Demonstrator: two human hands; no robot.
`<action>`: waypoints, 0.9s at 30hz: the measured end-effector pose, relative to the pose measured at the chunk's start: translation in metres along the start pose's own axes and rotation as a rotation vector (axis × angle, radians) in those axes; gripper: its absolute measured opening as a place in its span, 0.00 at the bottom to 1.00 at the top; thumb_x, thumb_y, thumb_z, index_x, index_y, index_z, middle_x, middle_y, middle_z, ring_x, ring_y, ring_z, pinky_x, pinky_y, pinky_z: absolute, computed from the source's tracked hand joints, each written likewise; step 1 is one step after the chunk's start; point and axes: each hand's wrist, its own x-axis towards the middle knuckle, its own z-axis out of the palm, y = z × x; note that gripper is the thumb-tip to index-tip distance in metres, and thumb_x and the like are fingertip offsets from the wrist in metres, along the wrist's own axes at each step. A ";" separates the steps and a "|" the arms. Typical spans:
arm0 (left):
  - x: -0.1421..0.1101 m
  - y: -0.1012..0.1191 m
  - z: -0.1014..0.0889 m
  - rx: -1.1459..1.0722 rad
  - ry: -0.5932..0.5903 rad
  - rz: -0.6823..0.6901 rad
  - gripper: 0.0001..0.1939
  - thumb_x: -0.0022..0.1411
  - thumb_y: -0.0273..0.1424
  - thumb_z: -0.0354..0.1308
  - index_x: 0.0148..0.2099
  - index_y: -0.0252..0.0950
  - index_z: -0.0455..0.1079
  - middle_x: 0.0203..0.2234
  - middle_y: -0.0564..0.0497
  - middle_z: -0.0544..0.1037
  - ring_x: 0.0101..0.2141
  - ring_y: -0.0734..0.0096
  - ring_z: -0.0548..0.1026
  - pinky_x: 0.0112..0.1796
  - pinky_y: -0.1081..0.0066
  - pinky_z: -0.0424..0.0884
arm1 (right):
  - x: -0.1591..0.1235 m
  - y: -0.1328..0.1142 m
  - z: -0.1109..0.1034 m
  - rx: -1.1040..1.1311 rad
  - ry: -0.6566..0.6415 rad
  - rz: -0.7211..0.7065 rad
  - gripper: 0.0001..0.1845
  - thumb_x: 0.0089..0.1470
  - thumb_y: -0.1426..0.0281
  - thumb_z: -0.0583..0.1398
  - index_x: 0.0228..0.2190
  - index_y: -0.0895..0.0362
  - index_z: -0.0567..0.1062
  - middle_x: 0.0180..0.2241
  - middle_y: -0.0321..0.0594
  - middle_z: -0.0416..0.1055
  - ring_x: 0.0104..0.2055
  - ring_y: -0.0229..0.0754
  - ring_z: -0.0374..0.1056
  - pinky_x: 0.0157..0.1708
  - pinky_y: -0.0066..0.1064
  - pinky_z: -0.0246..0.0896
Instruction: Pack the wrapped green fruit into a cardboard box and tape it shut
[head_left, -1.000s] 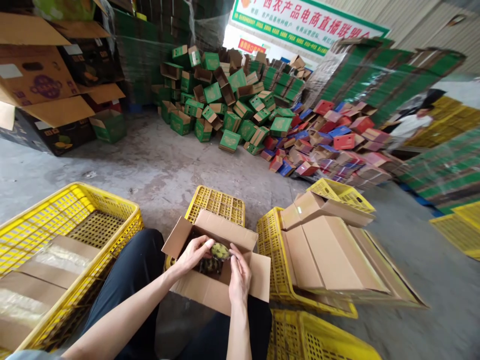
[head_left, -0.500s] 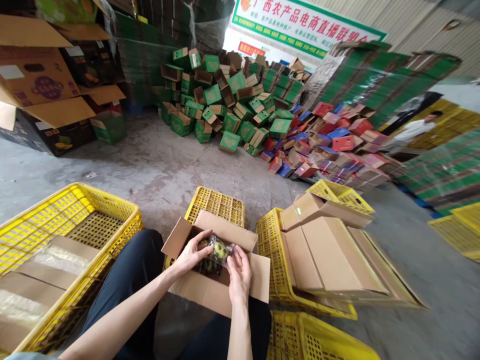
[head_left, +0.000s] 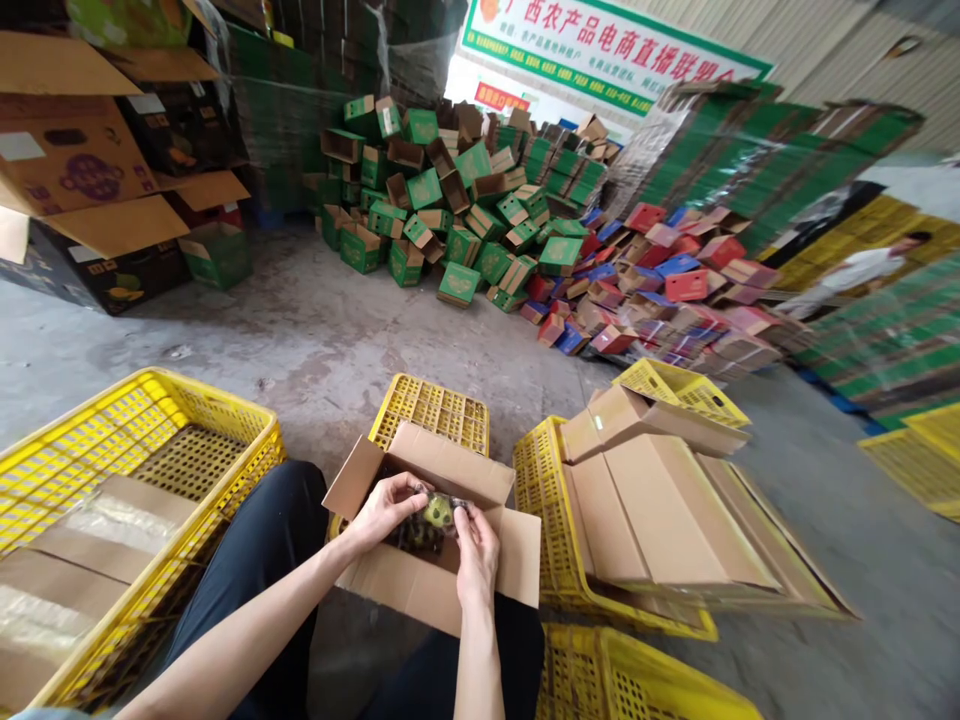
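Note:
Between my two hands is a wrapped yellow-green fruit (head_left: 437, 513) with dark patches, in a thin clear wrapper; its exact kind I cannot make out. My left hand (head_left: 386, 510) pinches the wrapper at the left end with thumb and fingers. At the right end, my right hand (head_left: 477, 545) closes its fingertips on it. Both hands are over an open cardboard box (head_left: 405, 590) with its flaps folded outward. Inside, below the held one, lie dark-patterned wrapped pieces (head_left: 416, 540), partly hidden by my left hand.
A yellow crate (head_left: 225, 400) with taped cardboard is at left; another yellow crate (head_left: 544, 500) with flattened cartons (head_left: 675, 510) stands at right. Behind the box is an upturned yellow crate (head_left: 442, 405). Piles of green boxes (head_left: 457, 240) and red boxes (head_left: 686, 285) lie beyond. A person (head_left: 862, 270) is at far right.
The wrapped fruit has turned between my hands, its wrapper loosening into view and then drawn closer at the ends. My fingers have shifted their grip. The person in the background moved right.

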 end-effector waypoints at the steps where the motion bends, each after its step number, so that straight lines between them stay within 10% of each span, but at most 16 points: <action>1: 0.000 0.000 0.000 0.004 0.008 0.000 0.24 0.57 0.51 0.71 0.39 0.34 0.75 0.41 0.44 0.82 0.42 0.59 0.78 0.45 0.67 0.72 | 0.001 0.000 0.000 0.000 0.020 -0.006 0.25 0.46 0.50 0.73 0.39 0.56 0.84 0.42 0.48 0.84 0.47 0.55 0.79 0.47 0.41 0.75; 11: 0.006 -0.003 0.000 0.014 0.110 0.018 0.23 0.62 0.51 0.67 0.36 0.35 0.72 0.30 0.52 0.77 0.33 0.70 0.72 0.38 0.72 0.68 | 0.002 -0.001 0.001 -0.027 0.117 -0.055 0.24 0.47 0.49 0.72 0.28 0.57 0.80 0.28 0.40 0.80 0.31 0.45 0.75 0.31 0.32 0.71; 18: 0.005 0.004 0.002 0.082 0.038 -0.060 0.31 0.65 0.53 0.62 0.60 0.37 0.73 0.53 0.43 0.78 0.50 0.56 0.76 0.42 0.68 0.73 | -0.005 -0.008 0.000 -0.054 0.131 -0.118 0.25 0.48 0.49 0.71 0.37 0.57 0.82 0.39 0.48 0.83 0.45 0.54 0.78 0.48 0.41 0.73; 27: 0.008 -0.004 0.000 0.030 -0.023 -0.131 0.29 0.60 0.50 0.67 0.53 0.33 0.76 0.37 0.46 0.81 0.34 0.63 0.80 0.38 0.66 0.75 | -0.007 -0.008 0.000 -0.073 0.028 -0.135 0.21 0.51 0.53 0.71 0.39 0.56 0.83 0.47 0.49 0.82 0.51 0.54 0.77 0.55 0.44 0.71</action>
